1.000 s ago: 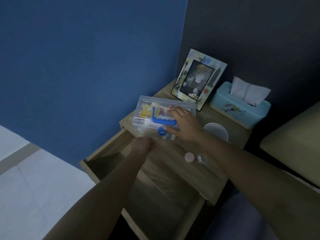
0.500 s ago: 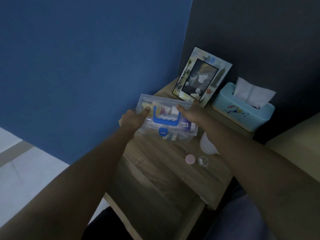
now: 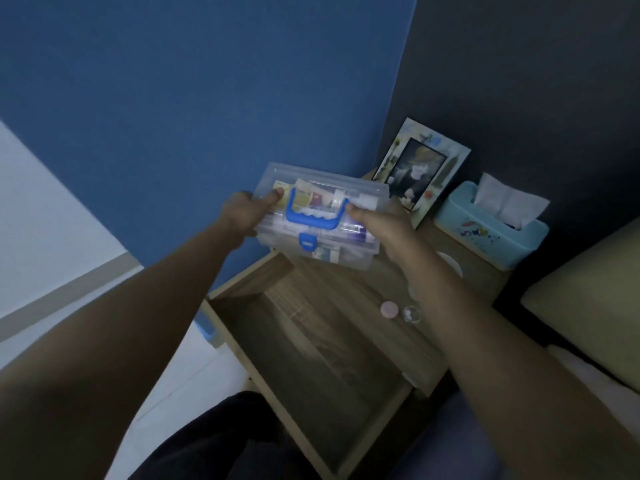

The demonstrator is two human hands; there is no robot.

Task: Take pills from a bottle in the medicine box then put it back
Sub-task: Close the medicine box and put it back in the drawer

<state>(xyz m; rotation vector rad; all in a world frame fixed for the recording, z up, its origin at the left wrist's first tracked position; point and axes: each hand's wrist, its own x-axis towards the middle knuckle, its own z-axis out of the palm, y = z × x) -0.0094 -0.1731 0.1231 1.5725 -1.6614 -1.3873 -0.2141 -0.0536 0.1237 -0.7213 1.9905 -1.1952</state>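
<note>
Both hands: on the medicine box [image 3: 320,216] now; one second ago only the right hand touched it and the left was down at the drawer.
Left hand [image 3: 242,216]: fingers curled round the box's left end, thumb on the lid.
Right hand [image 3: 381,225]: fingers wrapped round the right end, thumb on the lid near the handle.
Box position: lifted clear of the nightstand [image 3: 363,306], above its back-left corner; earlier it sat on the top.
Box build: clear plastic, rectangular, rounded corners, lid closed; blue scalloped handle [image 3: 311,216] and blue latch [image 3: 307,242]; packets and tubes visible inside, bottle not distinguishable.
Drawer [image 3: 311,368]: pulled out, wood-grain bottom bare, same as before.
Nightstand top: matte wood grain.
Front edge items: round pink cap [image 3: 389,309] just beside a small clear round piece [image 3: 412,313]; unchanged.
Back edge: picture frame [image 3: 420,168] leaning on the dark wall; teal tissue box [image 3: 485,233], rounded plastic, white tissue sticking up.
</note>
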